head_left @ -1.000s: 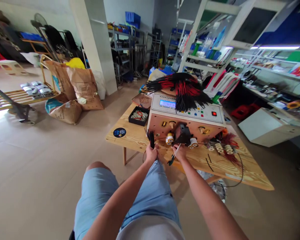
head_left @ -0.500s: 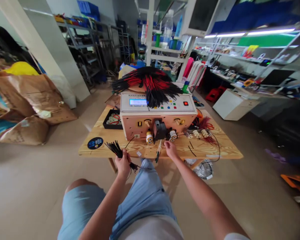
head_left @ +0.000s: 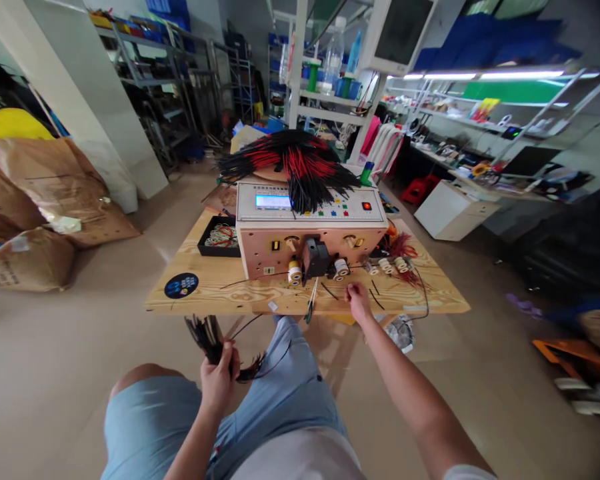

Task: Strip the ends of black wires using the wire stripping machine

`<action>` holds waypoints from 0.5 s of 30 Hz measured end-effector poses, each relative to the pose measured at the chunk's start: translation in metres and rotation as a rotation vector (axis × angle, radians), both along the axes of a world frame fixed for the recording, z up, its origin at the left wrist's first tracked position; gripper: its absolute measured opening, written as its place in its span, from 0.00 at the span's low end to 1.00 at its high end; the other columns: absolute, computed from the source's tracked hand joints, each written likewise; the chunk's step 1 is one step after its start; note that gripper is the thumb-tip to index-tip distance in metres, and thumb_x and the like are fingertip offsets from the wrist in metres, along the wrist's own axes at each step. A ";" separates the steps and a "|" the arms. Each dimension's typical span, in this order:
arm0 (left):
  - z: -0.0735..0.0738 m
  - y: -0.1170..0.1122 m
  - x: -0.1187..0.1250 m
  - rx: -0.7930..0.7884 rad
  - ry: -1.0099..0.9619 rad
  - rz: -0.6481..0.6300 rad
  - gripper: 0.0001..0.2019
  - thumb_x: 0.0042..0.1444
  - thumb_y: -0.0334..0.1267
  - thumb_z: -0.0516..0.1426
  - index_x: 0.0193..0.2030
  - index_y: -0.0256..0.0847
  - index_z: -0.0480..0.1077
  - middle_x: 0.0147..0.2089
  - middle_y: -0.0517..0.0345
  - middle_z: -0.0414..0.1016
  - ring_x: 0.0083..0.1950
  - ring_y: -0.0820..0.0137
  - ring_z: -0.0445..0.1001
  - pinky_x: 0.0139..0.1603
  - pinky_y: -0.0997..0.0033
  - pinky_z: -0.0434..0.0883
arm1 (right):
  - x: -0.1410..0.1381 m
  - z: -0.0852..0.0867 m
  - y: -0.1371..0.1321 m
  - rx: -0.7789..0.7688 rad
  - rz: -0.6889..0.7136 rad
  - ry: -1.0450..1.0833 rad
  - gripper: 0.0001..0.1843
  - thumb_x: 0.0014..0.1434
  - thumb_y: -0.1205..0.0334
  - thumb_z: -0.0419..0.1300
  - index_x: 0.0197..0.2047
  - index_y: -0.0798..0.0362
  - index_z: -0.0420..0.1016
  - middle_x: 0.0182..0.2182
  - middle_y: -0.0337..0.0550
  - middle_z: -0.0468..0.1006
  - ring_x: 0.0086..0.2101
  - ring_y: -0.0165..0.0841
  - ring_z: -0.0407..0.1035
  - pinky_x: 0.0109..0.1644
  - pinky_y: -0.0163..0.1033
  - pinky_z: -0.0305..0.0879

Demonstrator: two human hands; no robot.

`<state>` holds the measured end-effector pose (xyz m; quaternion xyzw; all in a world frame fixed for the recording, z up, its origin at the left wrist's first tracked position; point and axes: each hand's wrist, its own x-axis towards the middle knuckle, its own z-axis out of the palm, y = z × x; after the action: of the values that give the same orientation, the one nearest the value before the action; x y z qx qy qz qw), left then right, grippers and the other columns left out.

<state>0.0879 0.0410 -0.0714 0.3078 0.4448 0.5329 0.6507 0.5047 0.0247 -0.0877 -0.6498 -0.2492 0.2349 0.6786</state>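
Right hand point(head_left: 359, 301) hovers over pine workbench point(head_left: 220, 297) (wire-scattered), shelving point(head_left: 155, 87) beyond.

The pine table top point(head_left: 215, 297) shows bare, lightly grained wood. The wire bundle point(head_left: 207, 340) has glossy black plastic insulation, the sacks point(head_left: 30, 187) are creased matt brown paper, and the floor tiles point(head_left: 80, 393) are smooth with a soft sheen.

No text can be read in this view. The machine point(head_left: 260, 250) has a lit blue display point(head_left: 273, 202) at 10 o'clock on its top panel, with characters too small to make out. A small white label point(head_left: 269, 270) on its front is illegible. A round black sticker point(head_left: 181, 285) on the table point(head_left: 230, 300), at 8 o'clock from the machine, shows unreadable coloured marks.
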 end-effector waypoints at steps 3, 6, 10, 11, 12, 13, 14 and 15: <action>-0.014 -0.010 -0.018 -0.047 0.029 0.004 0.20 0.50 0.50 0.69 0.41 0.39 0.73 0.21 0.68 0.66 0.17 0.80 0.58 0.14 0.82 0.56 | 0.012 0.000 -0.020 -0.037 -0.063 -0.043 0.24 0.45 0.39 0.66 0.31 0.50 0.65 0.18 0.31 0.67 0.17 0.26 0.58 0.20 0.33 0.55; -0.022 -0.010 -0.025 -0.063 0.043 0.025 0.20 0.48 0.50 0.69 0.41 0.39 0.73 0.20 0.69 0.65 0.17 0.80 0.57 0.14 0.82 0.55 | 0.035 0.005 -0.041 -0.089 -0.154 -0.067 0.21 0.43 0.44 0.67 0.27 0.49 0.65 0.16 0.31 0.66 0.16 0.27 0.58 0.19 0.32 0.53; -0.023 -0.005 -0.024 -0.065 0.050 0.035 0.20 0.48 0.50 0.69 0.40 0.39 0.73 0.20 0.69 0.64 0.17 0.80 0.57 0.14 0.82 0.55 | 0.088 0.031 -0.056 -0.128 -0.319 -0.066 0.18 0.46 0.50 0.65 0.22 0.47 0.59 0.13 0.30 0.61 0.16 0.27 0.55 0.18 0.34 0.53; -0.024 -0.004 -0.024 -0.064 0.054 0.033 0.20 0.48 0.50 0.69 0.40 0.39 0.73 0.20 0.69 0.64 0.16 0.80 0.57 0.14 0.83 0.54 | 0.101 0.040 -0.057 -0.124 -0.360 -0.068 0.17 0.47 0.51 0.63 0.22 0.47 0.58 0.14 0.31 0.61 0.16 0.28 0.57 0.19 0.35 0.56; -0.024 -0.004 -0.023 -0.061 0.057 0.028 0.20 0.48 0.50 0.69 0.40 0.38 0.73 0.20 0.69 0.64 0.16 0.80 0.57 0.14 0.83 0.54 | 0.113 0.048 -0.057 -0.116 -0.396 -0.074 0.16 0.49 0.53 0.62 0.22 0.47 0.58 0.15 0.32 0.62 0.18 0.29 0.59 0.21 0.37 0.60; -0.025 -0.004 -0.022 -0.055 0.058 0.018 0.20 0.48 0.50 0.69 0.41 0.38 0.73 0.20 0.69 0.65 0.16 0.80 0.57 0.14 0.83 0.54 | 0.122 0.055 -0.057 -0.106 -0.425 -0.082 0.15 0.50 0.54 0.61 0.23 0.47 0.58 0.16 0.34 0.63 0.19 0.31 0.61 0.24 0.39 0.64; -0.026 -0.005 -0.021 -0.049 0.057 0.007 0.20 0.48 0.50 0.69 0.40 0.38 0.73 0.20 0.68 0.65 0.16 0.80 0.58 0.14 0.82 0.55 | 0.128 0.061 -0.057 -0.098 -0.448 -0.094 0.14 0.51 0.55 0.60 0.23 0.46 0.57 0.18 0.35 0.64 0.21 0.32 0.63 0.27 0.41 0.66; -0.027 -0.005 -0.021 -0.042 0.058 -0.005 0.20 0.48 0.50 0.69 0.40 0.38 0.73 0.20 0.68 0.66 0.17 0.80 0.58 0.14 0.82 0.55 | 0.130 0.064 -0.057 -0.092 -0.465 -0.109 0.14 0.51 0.55 0.60 0.24 0.47 0.57 0.18 0.36 0.64 0.22 0.33 0.65 0.29 0.42 0.68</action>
<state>0.0670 0.0355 -0.0985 0.3104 0.4739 0.5125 0.6453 0.6350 -0.0324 -0.0235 -0.7316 -0.1184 0.0478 0.6697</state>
